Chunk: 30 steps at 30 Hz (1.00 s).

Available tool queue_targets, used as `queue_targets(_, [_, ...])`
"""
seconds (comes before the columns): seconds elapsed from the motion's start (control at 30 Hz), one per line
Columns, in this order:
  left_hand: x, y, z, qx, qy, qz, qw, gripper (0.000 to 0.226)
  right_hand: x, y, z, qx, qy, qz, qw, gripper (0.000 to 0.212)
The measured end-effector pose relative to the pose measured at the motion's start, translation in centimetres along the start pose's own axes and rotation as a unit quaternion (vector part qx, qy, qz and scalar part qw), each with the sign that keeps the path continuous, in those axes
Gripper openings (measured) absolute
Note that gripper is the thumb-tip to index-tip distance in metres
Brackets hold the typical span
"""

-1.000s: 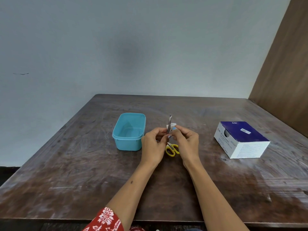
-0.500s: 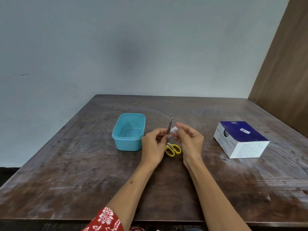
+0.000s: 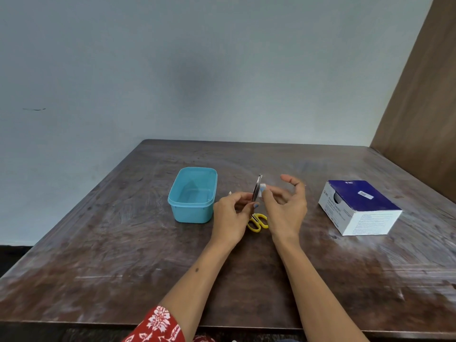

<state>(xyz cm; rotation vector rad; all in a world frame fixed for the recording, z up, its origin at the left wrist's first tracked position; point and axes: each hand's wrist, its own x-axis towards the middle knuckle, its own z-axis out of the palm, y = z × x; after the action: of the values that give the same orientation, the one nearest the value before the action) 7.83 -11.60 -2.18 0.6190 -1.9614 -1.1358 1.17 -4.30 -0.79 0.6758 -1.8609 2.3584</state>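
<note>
Left hand [image 3: 230,215] grips the scissors [image 3: 256,192] above mid-table [image 3: 123,243], blades upright, yellow handles low. Right hand [image 3: 286,208] pinches a white pad [image 3: 263,193] between thumb and forefinger, against the blade; its other fingers are spread. Tub [image 3: 191,214] near on the left; box [image 3: 357,206] well apart on the right.

One scissors [image 3: 256,192], one white pad [image 3: 263,193], one teal tub [image 3: 193,213], one box [image 3: 364,202].
</note>
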Motion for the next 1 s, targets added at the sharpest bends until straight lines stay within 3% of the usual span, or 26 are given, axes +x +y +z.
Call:
queue_targets(0.23, [0.27,-0.16,-0.05,-0.032,0.011,-0.002,0.999,0.02,-0.35,-0.32,0.12,-0.004,-0.048,-0.032,0.998,0.04])
queue_targets(0.53, [0.33,-0.38,-0.03,-0.034,0.002,-0.001,0.999,0.022,-0.09,-0.04,0.11,-0.026,-0.087,0.002,0.996,0.045])
queue_targets(0.77, [0.19,-0.16,0.12,-0.052,-0.023,-0.034,0.998,0.019,0.0,0.11,0.13,-0.012,-0.054,0.004,0.998,0.041])
queue_targets(1.0, [0.3,-0.37,0.1,-0.063,-0.019,-0.045,0.997,0.019,0.31,0.63,0.17,-0.001,-0.096,0.064,0.993,0.011])
